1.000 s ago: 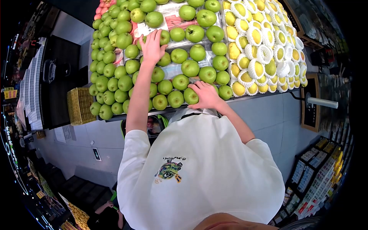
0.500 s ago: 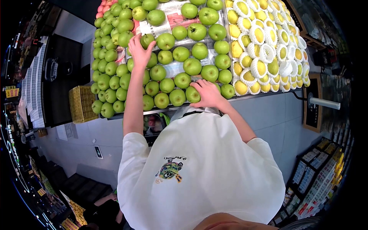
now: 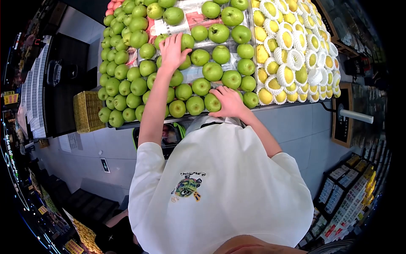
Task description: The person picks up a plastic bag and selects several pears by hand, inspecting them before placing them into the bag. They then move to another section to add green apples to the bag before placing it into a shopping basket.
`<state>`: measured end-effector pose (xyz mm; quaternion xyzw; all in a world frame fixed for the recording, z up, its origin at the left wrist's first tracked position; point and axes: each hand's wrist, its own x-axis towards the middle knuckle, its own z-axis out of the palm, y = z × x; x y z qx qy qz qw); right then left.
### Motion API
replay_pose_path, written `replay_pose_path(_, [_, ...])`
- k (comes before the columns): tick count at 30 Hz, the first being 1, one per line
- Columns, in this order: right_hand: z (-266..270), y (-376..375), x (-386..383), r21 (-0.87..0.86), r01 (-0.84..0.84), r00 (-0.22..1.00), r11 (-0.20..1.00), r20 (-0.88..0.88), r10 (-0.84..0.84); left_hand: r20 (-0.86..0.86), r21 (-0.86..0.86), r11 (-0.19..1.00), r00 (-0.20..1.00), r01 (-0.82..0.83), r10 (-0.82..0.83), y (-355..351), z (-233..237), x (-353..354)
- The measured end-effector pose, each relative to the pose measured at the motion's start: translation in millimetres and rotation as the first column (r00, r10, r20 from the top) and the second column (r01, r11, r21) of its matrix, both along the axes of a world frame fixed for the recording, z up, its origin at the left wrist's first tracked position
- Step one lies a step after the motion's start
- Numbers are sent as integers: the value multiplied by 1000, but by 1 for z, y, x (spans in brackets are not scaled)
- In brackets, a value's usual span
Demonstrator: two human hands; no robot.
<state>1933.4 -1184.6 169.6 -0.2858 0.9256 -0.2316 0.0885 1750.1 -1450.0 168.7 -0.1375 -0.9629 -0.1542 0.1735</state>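
Green apples lie in rows on the display stand, with newspaper showing between some of them. My left hand reaches into the middle left of the rows. Its fingers and thumb curve round the left side of a green apple, which stays among the others. Near the front edge, my right hand has its fingers and thumb round another green apple in the front row. The undersides of both held apples are hidden.
Yellow fruit in white foam nets fills the section to the right. A wicker basket stands by the stand's left front corner. A black bag with green trim is below the front edge. Part of another person shows at bottom left.
My left hand has moved right, from one green apple to the apple beside it, which has shifted slightly. Several apples at left have shifted a little. My right hand stays on its apple.
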Motion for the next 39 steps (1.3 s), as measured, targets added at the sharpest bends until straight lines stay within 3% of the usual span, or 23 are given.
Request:
replay_pose_path(9, [-2, 0, 1, -9, 5, 1000, 1000, -12, -6, -65, -68, 998, 998, -2, -2, -8, 2, -18])
replay_pose_path(12, [-3, 1, 1, -17, 7, 1000, 1000, -18, -8, -72, -41, 999, 997, 18, -21, -6, 8, -20])
replay_pose_path(14, [-1, 1, 2, -15, 7, 999, 1000, -31, -7, 12, 81, 997, 1000, -3, 2, -7, 12, -21])
replay_pose_path(18, [1, 1, 2, -13, 7, 1000, 1000, -23, -7, 20, 87, 996, 1000, -9, 8, -10, 11, -22])
replay_pose_path(29, [2, 1, 2, -4, -8, 1000, 1000, -18, 7, -112, 121, 992, 994, 29, -16, -22, 20, -6])
replay_pose_path(36, [1, 1, 3, 65, -47, 999, 997, -12, 48, -173, 319, 945, 976, -69, 130, -35, 6, 59])
replay_pose_path(39, [4, 0, 5, 55, -59, 998, 997, 22, 58, -43, 420, 891, 977, -172, 209, -38, 5, 113])
